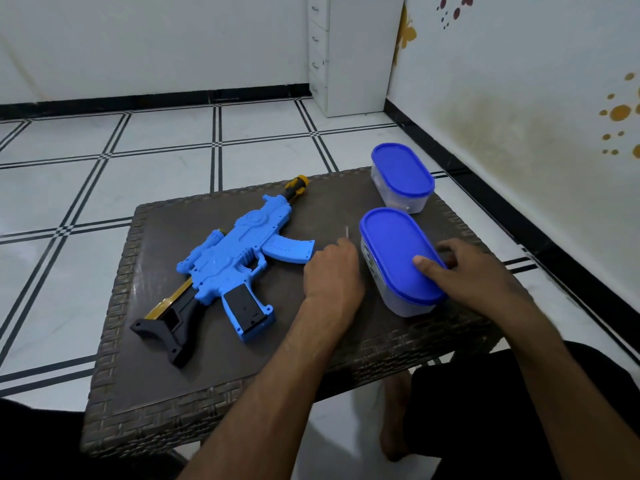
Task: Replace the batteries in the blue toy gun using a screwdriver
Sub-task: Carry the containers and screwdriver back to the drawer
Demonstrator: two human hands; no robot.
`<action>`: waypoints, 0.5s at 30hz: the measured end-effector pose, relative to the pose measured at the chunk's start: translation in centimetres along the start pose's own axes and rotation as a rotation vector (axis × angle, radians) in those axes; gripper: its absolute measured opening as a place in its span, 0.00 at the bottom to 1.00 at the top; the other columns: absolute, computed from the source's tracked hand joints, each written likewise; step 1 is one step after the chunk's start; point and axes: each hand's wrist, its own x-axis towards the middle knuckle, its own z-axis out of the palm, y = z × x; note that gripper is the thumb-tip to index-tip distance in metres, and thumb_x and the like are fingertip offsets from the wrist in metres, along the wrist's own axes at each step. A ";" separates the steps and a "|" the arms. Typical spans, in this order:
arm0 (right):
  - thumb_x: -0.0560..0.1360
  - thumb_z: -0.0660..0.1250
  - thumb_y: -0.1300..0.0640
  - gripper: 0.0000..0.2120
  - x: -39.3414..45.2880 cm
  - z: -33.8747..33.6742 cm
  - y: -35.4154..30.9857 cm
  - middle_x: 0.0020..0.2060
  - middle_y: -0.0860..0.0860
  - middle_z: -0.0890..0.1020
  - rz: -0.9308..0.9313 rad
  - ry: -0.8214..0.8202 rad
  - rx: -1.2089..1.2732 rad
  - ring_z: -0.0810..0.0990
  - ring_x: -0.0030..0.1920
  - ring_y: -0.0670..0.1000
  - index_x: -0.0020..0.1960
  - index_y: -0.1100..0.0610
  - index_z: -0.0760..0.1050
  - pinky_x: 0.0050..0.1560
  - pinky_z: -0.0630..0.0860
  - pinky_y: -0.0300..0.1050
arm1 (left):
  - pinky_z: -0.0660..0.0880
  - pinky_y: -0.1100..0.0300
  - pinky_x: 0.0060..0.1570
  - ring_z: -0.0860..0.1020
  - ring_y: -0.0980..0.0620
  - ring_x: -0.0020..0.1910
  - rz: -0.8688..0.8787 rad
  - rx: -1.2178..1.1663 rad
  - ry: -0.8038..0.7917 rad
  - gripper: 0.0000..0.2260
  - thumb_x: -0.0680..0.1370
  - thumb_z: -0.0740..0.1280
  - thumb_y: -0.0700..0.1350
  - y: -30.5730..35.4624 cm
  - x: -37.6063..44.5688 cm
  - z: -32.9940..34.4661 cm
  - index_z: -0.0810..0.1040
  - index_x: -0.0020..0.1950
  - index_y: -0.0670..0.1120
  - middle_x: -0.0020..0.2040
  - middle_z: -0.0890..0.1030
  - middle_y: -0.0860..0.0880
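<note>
The blue toy gun [239, 254] lies on its side on the left half of the brown wicker table [242, 358], its orange muzzle pointing away and its black stock toward me. My left hand [332, 271] rests on the table just right of the gun's magazine. Its fingers are curled, and a thin pale shaft [346, 232], apparently a screwdriver's, sticks up from them. My right hand [464, 271] grips the near blue-lidded clear container [391, 244], thumb on the lid and fingers round its right side.
A second clear container with a blue lid [401, 171] stands at the table's far right corner. A wall runs close along the right. White tiled floor surrounds the table, and a white drawer unit [346, 57] stands at the back. My bare foot [394, 427] is under the table's front edge.
</note>
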 end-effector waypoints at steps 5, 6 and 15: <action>0.74 0.63 0.35 0.22 0.0 -0.2 0.3 0.45 0.50 0.78 0.000 -0.023 -0.022 0.75 0.40 0.46 0.52 0.54 0.73 0.32 0.66 0.41 | 0.79 0.52 0.46 0.81 0.47 0.47 -0.093 -0.265 -0.238 0.12 0.76 0.67 0.47 -0.8 -0.3 -0.8 0.71 0.55 0.43 0.50 0.81 0.44; 0.74 0.64 0.35 0.22 0.1 -0.2 0.4 0.44 0.50 0.78 0.012 -0.028 -0.004 0.75 0.39 0.46 0.51 0.54 0.72 0.32 0.66 0.41 | 0.81 0.51 0.48 0.83 0.48 0.43 -0.138 -0.372 -0.302 0.11 0.76 0.67 0.48 -1.1 -0.5 -1.1 0.71 0.53 0.43 0.46 0.82 0.45; 0.74 0.66 0.38 0.21 -0.2 0.7 -0.4 0.38 0.54 0.79 -0.005 -0.072 0.228 0.81 0.33 0.54 0.41 0.54 0.64 0.34 0.75 0.48 | 0.82 0.51 0.43 0.84 0.44 0.40 -0.422 -1.365 -0.326 0.22 0.81 0.56 0.53 -2.8 -3.9 -4.0 0.64 0.71 0.41 0.51 0.78 0.43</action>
